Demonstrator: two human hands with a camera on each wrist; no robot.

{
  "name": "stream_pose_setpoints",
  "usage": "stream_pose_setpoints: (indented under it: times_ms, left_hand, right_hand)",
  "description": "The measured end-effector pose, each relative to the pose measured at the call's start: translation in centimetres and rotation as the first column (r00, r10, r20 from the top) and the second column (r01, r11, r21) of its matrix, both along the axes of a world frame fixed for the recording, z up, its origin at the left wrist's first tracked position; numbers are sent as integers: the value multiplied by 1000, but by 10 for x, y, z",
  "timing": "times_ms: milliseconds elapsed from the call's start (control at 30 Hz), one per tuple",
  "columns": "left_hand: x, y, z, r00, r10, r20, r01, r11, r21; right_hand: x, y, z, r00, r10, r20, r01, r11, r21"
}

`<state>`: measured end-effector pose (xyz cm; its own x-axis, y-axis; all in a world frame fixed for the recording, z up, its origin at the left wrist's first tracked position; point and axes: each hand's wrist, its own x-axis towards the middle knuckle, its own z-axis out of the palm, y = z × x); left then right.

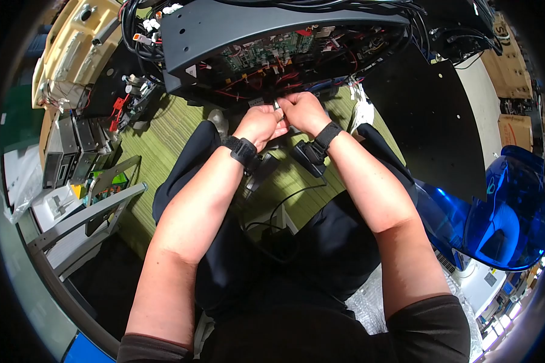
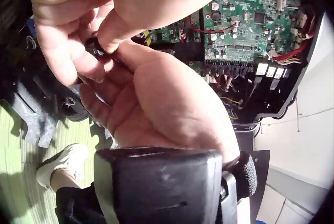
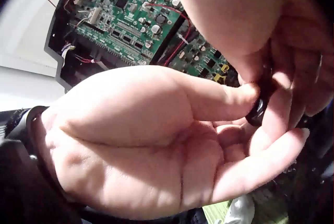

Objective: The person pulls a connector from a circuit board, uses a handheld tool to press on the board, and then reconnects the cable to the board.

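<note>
In front of the open black housing (image 1: 224,39), the left hand (image 1: 261,125) and right hand (image 1: 304,114) meet, fingertips close together. A small dark piece (image 3: 257,111) is pinched between thumb and fingers of the right hand (image 3: 141,135) in the right wrist view. The left hand (image 3: 235,15) has its fingers curled at the same piece. The left wrist view shows the dark piece (image 2: 94,45) between the left hand (image 2: 167,98) and right hand (image 2: 78,4), partly covered by fingers. Its exact shape is hidden.
Green circuit boards (image 2: 245,20) and wiring fill the housing. Black cables (image 1: 133,36) run along its top left. A curved black panel (image 1: 436,115) stands at the right, near a glossy blue shell (image 1: 505,212). A metal frame (image 1: 91,215) is at the left, over green carpet (image 1: 157,142).
</note>
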<state>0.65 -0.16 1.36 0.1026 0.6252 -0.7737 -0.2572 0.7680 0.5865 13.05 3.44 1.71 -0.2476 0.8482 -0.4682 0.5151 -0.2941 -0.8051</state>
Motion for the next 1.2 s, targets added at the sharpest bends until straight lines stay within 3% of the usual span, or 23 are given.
stream_pose_setpoints:
  times_ms: [1200]
  left_hand:
    - [-3,3,-6,998,-9,59,9,1000,-7]
  right_hand:
    - [0,3,-6,999,-3,45,4,1000,-9]
